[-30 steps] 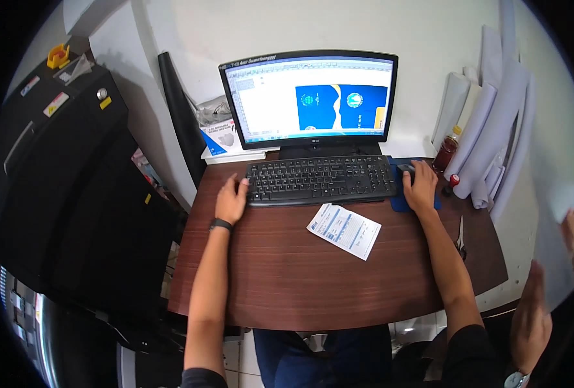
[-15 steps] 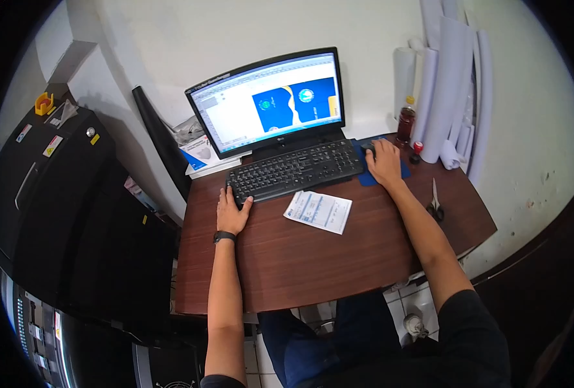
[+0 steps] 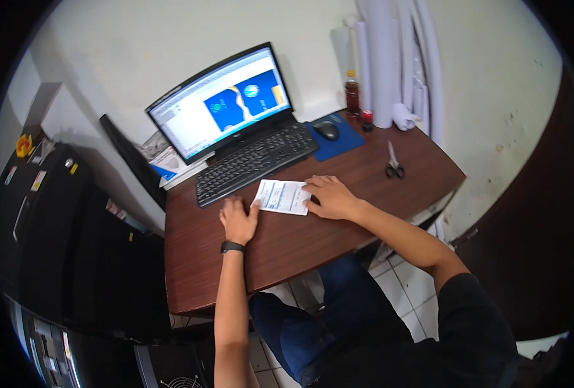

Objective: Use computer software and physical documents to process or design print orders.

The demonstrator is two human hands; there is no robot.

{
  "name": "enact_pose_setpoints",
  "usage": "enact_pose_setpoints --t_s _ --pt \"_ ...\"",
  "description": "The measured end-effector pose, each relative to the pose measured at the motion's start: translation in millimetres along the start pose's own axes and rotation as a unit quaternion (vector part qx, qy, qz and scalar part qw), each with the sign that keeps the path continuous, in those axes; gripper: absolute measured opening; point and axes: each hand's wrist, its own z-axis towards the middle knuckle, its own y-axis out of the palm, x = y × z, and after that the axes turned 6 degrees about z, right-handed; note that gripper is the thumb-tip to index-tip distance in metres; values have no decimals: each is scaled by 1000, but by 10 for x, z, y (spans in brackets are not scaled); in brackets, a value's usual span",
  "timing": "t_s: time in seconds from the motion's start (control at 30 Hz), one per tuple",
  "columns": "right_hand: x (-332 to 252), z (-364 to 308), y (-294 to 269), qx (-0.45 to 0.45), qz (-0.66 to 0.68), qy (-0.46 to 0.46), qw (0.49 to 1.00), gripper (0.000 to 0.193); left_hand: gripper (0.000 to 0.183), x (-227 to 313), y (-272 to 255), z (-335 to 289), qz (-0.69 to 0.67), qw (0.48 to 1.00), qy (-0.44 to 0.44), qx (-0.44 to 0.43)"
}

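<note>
Leaving the mouse (image 3: 326,130), the splayed right hand (image 3: 331,198) touches the paper (image 3: 283,196); left hand (image 3: 240,223) likewise splayed.

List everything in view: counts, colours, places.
Desk: one, brown, centre
Monitor: one, black, desk's back
Keyboard: one, black, below monitor
Mouse pad: one, blue, beside keyboard
Mouse: one, black, on pad
Paper slip: one, white-blue, below keyboard
Scissors: one, black-handled, desk's right
Paper rolls: several, white, against wall
Bottle: one, dark red, by rolls
Small container: one, red-topped, beside bottle
Box: one, white-blue, left of monitor
Long tube: one, black, beside box
Bulky unit: one, black, far left
Wristband: one, black, left wrist
Trousered legs: two, dark blue, below desk
Left grip: one, bare, slip's left
Right grip: one, bare, slip's right
</note>
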Motion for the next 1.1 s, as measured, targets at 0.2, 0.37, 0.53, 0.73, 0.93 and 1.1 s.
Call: enact_pose_setpoints --t_s 0.2,0.37,0.53,0.73,0.93,1.1 --pt "-712 -1032 -401 35 -63 92 993 74 60 1197 71 -286 -101 982 144 -62" --pt "-735 -1850 -384 173 -103 140 970 45 50 1945 202 -509 -184 934 296 -82" --pt "-736 -2243 -1023 440 -66 217 869 16 53 2608 377 -651 -400 852 274 -198" --pt "-794 -2584 -1603 586 -89 189 783 15 47 3418 -112 -878 -731 531 42 -427" --pt "-968 -2617 -1879 607 -121 151 771 20 51 3883 -611 -751 -757 544 146 -331" --pt "-1176 -2589 -2071 650 -158 154 727 22 52 4075 -973 -813 -755 571 164 -279"
